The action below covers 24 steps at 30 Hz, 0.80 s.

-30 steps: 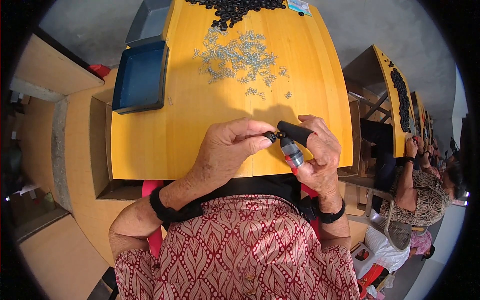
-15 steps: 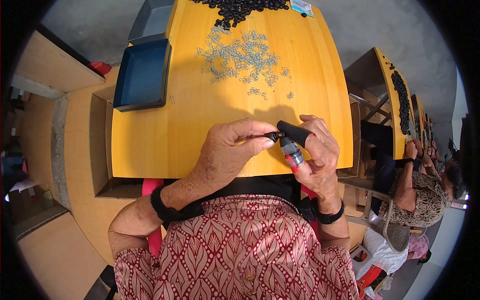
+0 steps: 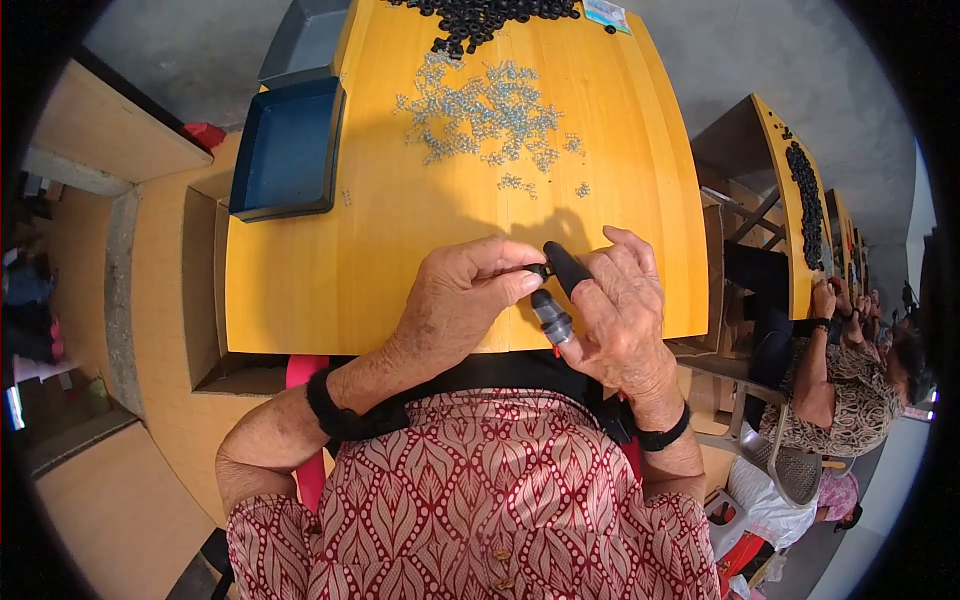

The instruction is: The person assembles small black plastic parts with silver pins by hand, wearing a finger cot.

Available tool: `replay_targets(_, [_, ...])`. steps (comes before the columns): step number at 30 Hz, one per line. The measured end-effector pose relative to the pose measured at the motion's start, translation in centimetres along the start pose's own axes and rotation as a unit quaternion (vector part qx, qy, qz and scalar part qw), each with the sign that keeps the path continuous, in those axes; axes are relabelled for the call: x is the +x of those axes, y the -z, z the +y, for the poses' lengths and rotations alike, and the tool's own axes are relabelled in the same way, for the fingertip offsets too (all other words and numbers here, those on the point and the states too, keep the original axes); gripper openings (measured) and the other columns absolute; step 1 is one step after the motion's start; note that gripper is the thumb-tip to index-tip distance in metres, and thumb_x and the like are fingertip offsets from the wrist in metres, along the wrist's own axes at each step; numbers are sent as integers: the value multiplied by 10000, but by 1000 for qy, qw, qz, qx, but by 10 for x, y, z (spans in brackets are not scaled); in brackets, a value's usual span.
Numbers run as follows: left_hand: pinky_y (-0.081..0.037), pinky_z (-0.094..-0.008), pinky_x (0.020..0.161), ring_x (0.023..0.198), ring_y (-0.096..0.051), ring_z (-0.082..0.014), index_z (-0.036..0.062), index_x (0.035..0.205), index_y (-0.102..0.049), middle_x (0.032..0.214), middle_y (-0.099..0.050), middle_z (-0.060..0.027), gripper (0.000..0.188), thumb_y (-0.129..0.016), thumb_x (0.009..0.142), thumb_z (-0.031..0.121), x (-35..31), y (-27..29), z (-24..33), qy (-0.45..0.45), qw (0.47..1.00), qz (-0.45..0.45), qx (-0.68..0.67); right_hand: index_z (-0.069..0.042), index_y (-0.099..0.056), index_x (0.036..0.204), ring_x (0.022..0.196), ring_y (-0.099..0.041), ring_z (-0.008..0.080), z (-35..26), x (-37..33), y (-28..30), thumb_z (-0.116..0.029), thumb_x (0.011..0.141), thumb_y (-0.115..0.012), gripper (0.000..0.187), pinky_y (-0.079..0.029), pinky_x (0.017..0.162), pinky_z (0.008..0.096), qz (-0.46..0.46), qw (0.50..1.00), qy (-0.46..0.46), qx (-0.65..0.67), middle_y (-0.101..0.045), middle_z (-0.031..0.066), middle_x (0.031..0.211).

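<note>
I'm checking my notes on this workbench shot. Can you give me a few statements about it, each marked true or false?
1. The right hand holds a dark tool. True.
2. The blue tray sits on the person's right. False: it lies at the table's left edge.
3. Small silvery parts lie loose on the yellow table. True.
4. The left hand rests flat on the table. False: its fingertips pinch a small black piece at the tool.
5. The black rings fill the tray. False: they are heaped at the table's far end.

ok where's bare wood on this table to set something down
Free: the yellow table between the blue tray and the left hand, and its right strip beside the small metal parts. Crowded: the far edge, under black rings, and the near edge at both hands.
</note>
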<state>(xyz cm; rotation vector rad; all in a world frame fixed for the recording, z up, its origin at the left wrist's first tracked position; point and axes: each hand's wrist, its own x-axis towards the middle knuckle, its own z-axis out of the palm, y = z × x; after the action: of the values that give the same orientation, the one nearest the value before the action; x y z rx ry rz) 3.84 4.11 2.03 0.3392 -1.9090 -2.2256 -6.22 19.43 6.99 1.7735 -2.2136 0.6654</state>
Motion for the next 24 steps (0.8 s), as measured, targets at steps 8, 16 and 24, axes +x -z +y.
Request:
replay_targets(8, [-468, -216, 785, 869, -582, -59, -18, 1043, -650, 924, -661, -3, 173, -625, 896, 70, 1, 5, 6, 33, 999, -40, 14, -29, -622, 764, 783, -550, 250, 4, -5, -4, -112, 646, -716, 173, -431, 944, 508, -2, 998, 31, -46, -540, 90, 828])
replay_targets(16, [-466, -230, 798, 871, -580, -65, -13, 1038, -657, 917, -665, -15, 173, -629, 898, 86, 3, 8, 3, 34, 999, -40, 3, -33, -635, 765, 805, -565, 255, 11, -5, -7, -112, 639, -736, 180, -437, 934, 503, -12, 999, 42, -27, -559, 95, 856])
replay_targets(24, [-466, -244, 835, 900, -596, -88, -15, 1065, -653, 947, -680, -42, 199, -625, 902, 96, 5, 7, 0, 48, 995, -34, -80, -26, -639, 782, 802, -588, 253, 9, -2, -9, -149, 641, -767, 226, -446, 915, 494, 39, 998, 18, -36, -584, 101, 870])
